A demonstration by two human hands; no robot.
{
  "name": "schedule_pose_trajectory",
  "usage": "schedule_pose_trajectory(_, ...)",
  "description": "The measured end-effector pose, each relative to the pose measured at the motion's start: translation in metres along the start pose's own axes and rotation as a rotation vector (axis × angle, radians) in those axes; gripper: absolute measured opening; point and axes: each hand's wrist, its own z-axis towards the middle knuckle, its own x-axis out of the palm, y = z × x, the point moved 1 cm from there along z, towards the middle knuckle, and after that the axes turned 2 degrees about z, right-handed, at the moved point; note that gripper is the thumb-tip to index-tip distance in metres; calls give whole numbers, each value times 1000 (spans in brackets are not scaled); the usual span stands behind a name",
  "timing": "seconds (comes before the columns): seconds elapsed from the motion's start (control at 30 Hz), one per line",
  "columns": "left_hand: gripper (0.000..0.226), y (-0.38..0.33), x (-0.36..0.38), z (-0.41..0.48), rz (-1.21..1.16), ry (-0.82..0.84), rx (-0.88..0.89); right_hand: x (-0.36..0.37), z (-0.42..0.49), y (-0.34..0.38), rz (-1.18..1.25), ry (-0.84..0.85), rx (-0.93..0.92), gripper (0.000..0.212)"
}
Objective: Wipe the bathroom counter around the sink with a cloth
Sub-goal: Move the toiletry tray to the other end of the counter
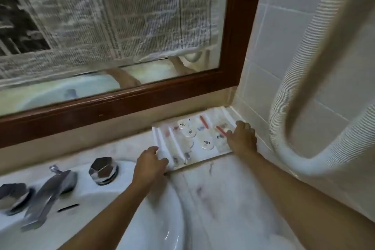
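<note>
i am reading this as the clearing step, ahead of any wiping: both hands are holding the white tray [172,146] that is sitting on the counter [223,193] behind and to the right of the sink [162,219], tight in the corner. the left hand [151,161] is curling round the tray's end nearest the sink. the right hand [242,138] is gripping the end farthest from the sink, thumb on top, fingers bending over the edge. the cloth is not showing anywhere in view, so i cannot say where it is.

next, i am judging, the tray is needing a level lift away from the sink side, since small round white discs [208,144] and red sticks [204,122] are lying loose in it and might slide.

dark smudges [199,191] are marking the counter just right of the sink. a ribbed white hose [288,119] is looping down right of the sink, crowding the right arm. the tap [46,195] and its knob [103,170] are standing at the sink's back rim, and a mirror [121,26] is hanging behind the sink.
</note>
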Motion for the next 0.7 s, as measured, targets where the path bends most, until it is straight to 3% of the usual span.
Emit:
schedule_pose_trajectory(0.23, 35, -3, 7, 25, 144, 43, -42, 16, 24, -4, 70, -18, 46, 50)
schedule_pose_trajectory(0.4, 60, 7, 4, 35, 16, 16, -125, 22, 22, -6, 123, -34, 42, 53)
schedule_pose_trajectory(0.53, 28, 4, -2, 32, -43, 8, -139, 11, 16, -3, 237, -53, 122, 51)
schedule_pose_trajectory(0.7, 42, 7, -20, 13, -204, -18, -154, -5, -15, 5, 321, -103, 171, 49)
